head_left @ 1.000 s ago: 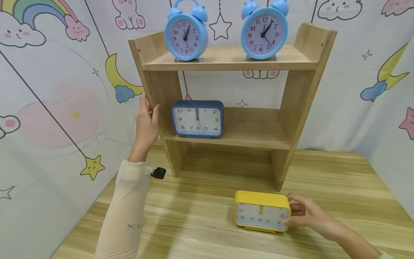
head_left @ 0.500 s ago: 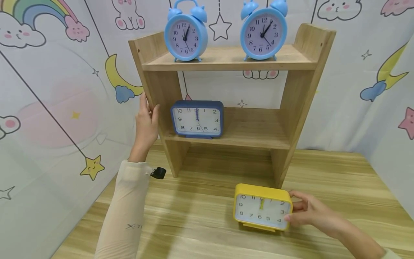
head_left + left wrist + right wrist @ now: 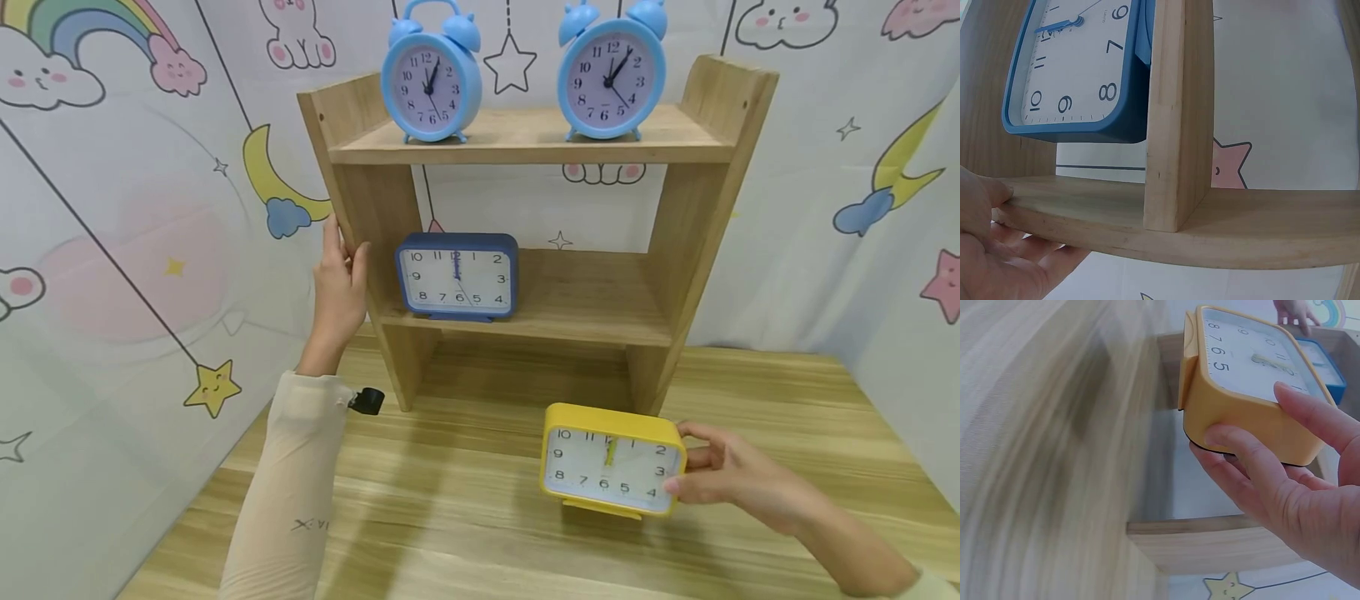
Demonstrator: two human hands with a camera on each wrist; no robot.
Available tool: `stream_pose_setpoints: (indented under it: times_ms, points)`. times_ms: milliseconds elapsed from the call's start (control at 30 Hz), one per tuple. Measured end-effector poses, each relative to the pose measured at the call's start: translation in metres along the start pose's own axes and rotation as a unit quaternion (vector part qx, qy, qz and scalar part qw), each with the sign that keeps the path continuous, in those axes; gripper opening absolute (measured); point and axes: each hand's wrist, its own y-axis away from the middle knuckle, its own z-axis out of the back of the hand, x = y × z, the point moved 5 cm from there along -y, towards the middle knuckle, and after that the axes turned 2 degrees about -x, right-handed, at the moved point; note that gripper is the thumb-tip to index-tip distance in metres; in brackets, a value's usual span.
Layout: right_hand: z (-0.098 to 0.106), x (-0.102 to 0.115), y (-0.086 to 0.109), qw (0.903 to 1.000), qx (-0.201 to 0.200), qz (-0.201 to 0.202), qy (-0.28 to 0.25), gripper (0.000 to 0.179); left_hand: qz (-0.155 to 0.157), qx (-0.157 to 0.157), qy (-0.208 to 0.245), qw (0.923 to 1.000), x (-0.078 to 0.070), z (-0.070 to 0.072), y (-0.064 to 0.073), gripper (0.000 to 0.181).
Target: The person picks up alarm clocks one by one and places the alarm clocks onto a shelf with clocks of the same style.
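A yellow rectangular alarm clock [image 3: 611, 458] is raised above the tabletop, its white dial toward me. My right hand [image 3: 742, 483] grips its right end, thumb at the dial's edge and fingers behind, as the right wrist view also shows. On the left, my left hand [image 3: 339, 287] holds the side panel of a wooden shelf [image 3: 510, 154]. In the left wrist view the thumb lies on one face of the panel and the fingers [image 3: 1041, 250] on the other. A blue rectangular clock [image 3: 457, 277] stands on the middle board, close to that panel.
Two light blue twin-bell alarm clocks, a left one [image 3: 430, 87] and a right one [image 3: 611, 79], stand on the top board. The shelf's right side panel [image 3: 693, 242] rises behind the yellow clock. A printed curtain [image 3: 135, 167] encloses the wood-grain table [image 3: 465, 533].
My right hand has lifted the yellow clock from the tabletop, up and slightly toward the shelf, tilting its dial into fuller view. The left hand has stayed on the panel.
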Motion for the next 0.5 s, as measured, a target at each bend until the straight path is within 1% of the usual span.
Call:
stream_pose_setpoints:
  times_ms: [100, 333, 500]
  points:
    - [0.001, 0.008, -0.001, 0.9999, -0.006, 0.005, 0.014, 0.035, 0.002, -0.002, -0.001, 1.0000, 0.000, 0.001, 0.000, 0.055]
    - [0.001, 0.027, -0.001, 0.9996, -0.015, 0.008, 0.025, 0.038, -0.004, -0.004, 0.002, 1.0000, 0.000, 0.001, -0.001, 0.054]
    - [0.002, 0.041, -0.002, 0.9986, -0.031, 0.010, 0.042, 0.038, -0.003, -0.002, 0.005, 1.0000, 0.000, -0.001, -0.001, 0.055]
